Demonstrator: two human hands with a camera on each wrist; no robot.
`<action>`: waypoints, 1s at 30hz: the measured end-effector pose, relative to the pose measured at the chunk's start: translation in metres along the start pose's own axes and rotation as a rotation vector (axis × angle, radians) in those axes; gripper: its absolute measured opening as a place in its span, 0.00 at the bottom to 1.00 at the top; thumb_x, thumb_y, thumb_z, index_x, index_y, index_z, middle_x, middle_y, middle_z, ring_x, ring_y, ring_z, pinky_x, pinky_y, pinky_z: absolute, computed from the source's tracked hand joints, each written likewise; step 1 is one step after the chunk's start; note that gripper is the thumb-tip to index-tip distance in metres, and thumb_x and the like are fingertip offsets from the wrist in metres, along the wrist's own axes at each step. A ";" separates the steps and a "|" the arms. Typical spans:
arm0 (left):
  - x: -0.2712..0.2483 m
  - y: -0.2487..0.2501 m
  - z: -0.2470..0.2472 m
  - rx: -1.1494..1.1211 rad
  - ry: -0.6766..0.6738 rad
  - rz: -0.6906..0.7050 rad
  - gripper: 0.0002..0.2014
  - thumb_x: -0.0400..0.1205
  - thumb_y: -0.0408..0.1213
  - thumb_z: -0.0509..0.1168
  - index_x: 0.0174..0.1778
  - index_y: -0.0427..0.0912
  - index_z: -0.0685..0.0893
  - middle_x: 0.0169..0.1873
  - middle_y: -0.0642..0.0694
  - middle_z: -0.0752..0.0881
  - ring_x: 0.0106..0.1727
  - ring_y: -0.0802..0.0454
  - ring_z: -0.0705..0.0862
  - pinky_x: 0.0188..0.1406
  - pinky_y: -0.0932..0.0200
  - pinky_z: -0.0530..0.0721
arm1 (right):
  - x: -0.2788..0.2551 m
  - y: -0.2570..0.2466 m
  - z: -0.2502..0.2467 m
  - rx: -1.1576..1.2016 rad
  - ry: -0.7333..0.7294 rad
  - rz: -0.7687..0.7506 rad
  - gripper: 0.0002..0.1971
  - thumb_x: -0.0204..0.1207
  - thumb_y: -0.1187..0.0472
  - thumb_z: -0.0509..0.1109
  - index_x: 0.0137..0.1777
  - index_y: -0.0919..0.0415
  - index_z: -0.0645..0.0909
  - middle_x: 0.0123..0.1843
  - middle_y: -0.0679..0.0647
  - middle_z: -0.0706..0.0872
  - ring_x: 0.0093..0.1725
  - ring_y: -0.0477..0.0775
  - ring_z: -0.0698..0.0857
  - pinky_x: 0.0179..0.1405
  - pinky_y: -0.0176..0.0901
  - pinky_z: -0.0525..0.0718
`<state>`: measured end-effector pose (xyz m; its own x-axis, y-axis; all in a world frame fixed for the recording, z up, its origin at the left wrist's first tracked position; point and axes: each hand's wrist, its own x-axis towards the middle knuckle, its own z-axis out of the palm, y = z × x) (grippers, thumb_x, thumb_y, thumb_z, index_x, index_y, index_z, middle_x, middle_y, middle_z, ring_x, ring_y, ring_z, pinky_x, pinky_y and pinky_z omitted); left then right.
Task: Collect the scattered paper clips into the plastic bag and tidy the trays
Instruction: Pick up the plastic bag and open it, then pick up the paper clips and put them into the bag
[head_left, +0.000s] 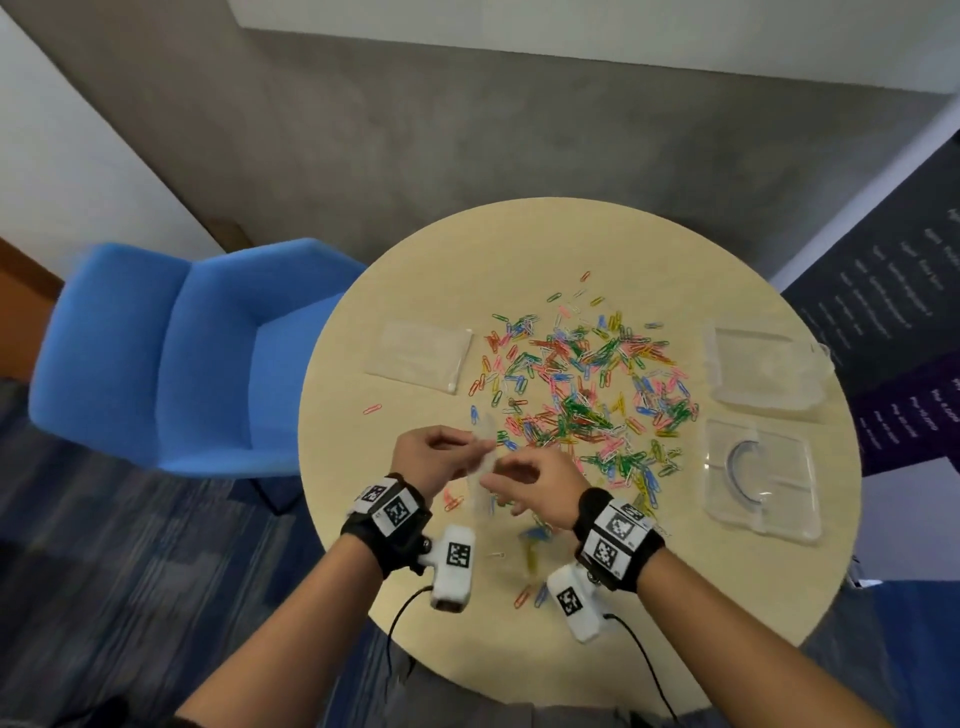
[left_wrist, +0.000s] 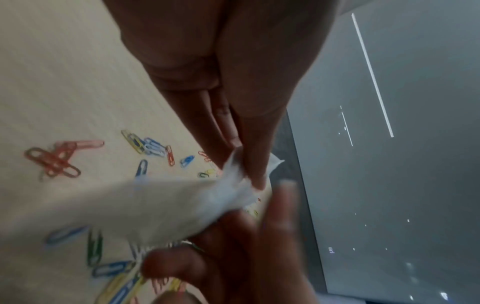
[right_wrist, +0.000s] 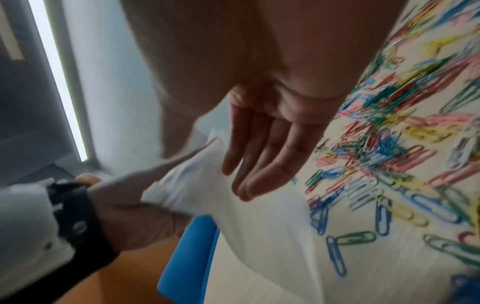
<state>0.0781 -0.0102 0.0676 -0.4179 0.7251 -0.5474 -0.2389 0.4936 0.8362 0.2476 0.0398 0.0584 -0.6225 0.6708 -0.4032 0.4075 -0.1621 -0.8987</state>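
Several coloured paper clips lie scattered over the middle of the round table. My left hand pinches the top edge of a clear plastic bag that hangs above the table's near side. In the left wrist view its fingers pinch the crumpled bag. My right hand hovers just right of the bag's mouth. In the right wrist view its fingers are straight beside the bag and hold nothing. A few blurred clips show low in the bag.
A second clear bag lies flat on the left of the table. Two clear trays sit at the right, a far one and a near one holding a curved blue piece. A blue chair stands to the left.
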 end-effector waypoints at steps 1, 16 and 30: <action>-0.001 -0.001 0.003 -0.018 -0.016 -0.005 0.15 0.65 0.30 0.82 0.42 0.28 0.88 0.32 0.37 0.89 0.32 0.48 0.87 0.36 0.58 0.88 | 0.000 0.001 0.002 -0.013 -0.002 -0.003 0.09 0.73 0.52 0.77 0.44 0.57 0.88 0.39 0.57 0.91 0.36 0.50 0.90 0.35 0.40 0.88; -0.012 0.070 -0.088 0.775 0.369 0.498 0.05 0.69 0.32 0.74 0.37 0.45 0.92 0.31 0.50 0.90 0.35 0.54 0.87 0.44 0.63 0.81 | 0.085 -0.056 0.022 0.054 -0.223 0.020 0.13 0.82 0.57 0.68 0.46 0.68 0.85 0.45 0.65 0.90 0.39 0.56 0.88 0.37 0.46 0.88; 0.036 0.071 -0.166 0.857 0.338 0.404 0.03 0.72 0.35 0.74 0.39 0.44 0.92 0.28 0.51 0.88 0.33 0.56 0.87 0.46 0.57 0.85 | 0.174 0.017 0.121 -1.529 -0.379 -0.393 0.39 0.83 0.41 0.54 0.85 0.62 0.44 0.87 0.58 0.42 0.86 0.59 0.44 0.81 0.64 0.43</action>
<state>-0.0997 -0.0287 0.1126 -0.5870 0.8057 -0.0790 0.6311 0.5165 0.5788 0.0652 0.0661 -0.0477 -0.8688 0.2502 -0.4274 0.2958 0.9543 -0.0427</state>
